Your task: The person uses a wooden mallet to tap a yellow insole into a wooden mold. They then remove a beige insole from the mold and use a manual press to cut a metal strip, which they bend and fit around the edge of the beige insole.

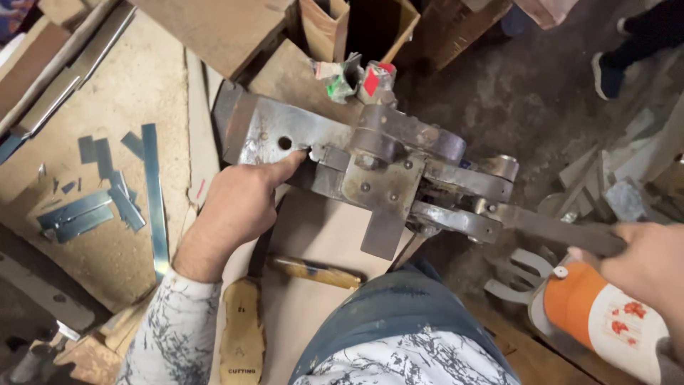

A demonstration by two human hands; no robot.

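Steel press point(370, 167), two hands: left hand point(239, 207), right hand point(652, 260)

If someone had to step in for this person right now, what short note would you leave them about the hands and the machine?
Left hand: fingertips pressed at the slot of the steel lever press, beside its round hole; whether it pinches a piece there is hidden.
Right hand: closed on the end of the press's long handle.
Done: cut metal strips lie on the board at the left.
Left: cannot tell whether this stroke is finished.
Nearby: an orange-and-white canister under the right hand.
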